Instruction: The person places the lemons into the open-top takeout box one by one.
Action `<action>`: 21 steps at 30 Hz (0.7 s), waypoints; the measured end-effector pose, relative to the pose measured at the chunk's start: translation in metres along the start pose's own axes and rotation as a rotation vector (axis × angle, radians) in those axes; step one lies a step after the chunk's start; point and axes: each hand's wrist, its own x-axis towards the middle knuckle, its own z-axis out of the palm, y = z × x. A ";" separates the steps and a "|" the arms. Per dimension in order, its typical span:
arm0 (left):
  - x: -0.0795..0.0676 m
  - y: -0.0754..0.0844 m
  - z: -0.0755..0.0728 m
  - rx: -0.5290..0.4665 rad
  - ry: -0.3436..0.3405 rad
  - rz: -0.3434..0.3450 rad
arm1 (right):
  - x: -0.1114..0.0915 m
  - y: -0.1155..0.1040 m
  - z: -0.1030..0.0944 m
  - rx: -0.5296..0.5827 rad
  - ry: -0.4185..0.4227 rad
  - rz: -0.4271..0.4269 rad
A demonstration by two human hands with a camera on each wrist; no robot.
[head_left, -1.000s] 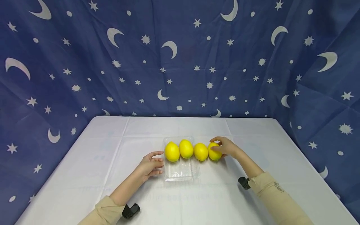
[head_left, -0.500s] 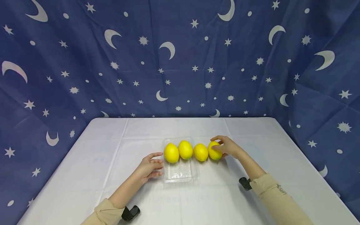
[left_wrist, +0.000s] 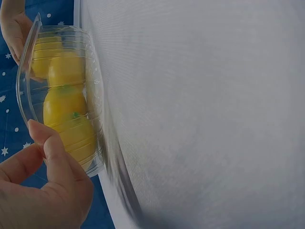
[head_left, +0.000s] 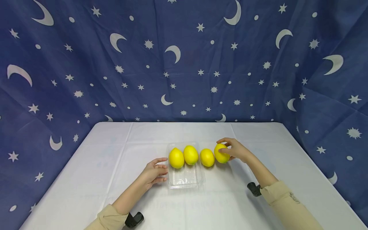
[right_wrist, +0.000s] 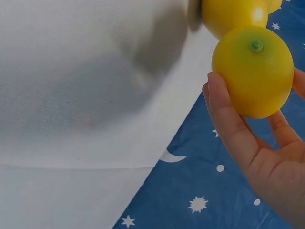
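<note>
My right hand (head_left: pixel 234 150) grips a yellow lemon (head_left: pixel 222 153) between thumb and fingers; its green stem end faces the camera in the right wrist view. Just left of it a second lemon (head_left: pixel 207 157) rests on the table beside a clear plastic container (head_left: pixel 184 182). Two more lemons (head_left: pixel 176 158) sit side by side in the back part of that container. My left hand (head_left: pixel 155 172) is at the container's left side, fingers spread and loosely bent. In the left wrist view, a fingertip (left_wrist: pixel 34 128) is right at the rim, and lemons show through the ribbed wall.
A white cloth covers the table (head_left: pixel 138 134). Behind it and along both sides hangs a dark blue curtain (head_left: pixel 189 64) with moons and stars. Black wrist cameras (head_left: pixel 134 219) stick out under both beige sleeves (head_left: pixel 287 201).
The right hand has raised its lemon slightly and drawn it a little right, apart from the neighbouring lemon. The left hand and the container stay in place while the head view shifts slightly.
</note>
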 end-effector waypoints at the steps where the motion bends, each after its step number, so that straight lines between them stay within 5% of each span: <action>1: 0.000 -0.001 0.000 -0.002 0.000 0.002 | -0.001 0.000 0.000 0.001 -0.003 -0.005; 21: 0.002 0.000 -0.001 -0.026 -0.013 -0.008 | -0.016 -0.022 0.012 0.130 -0.050 -0.132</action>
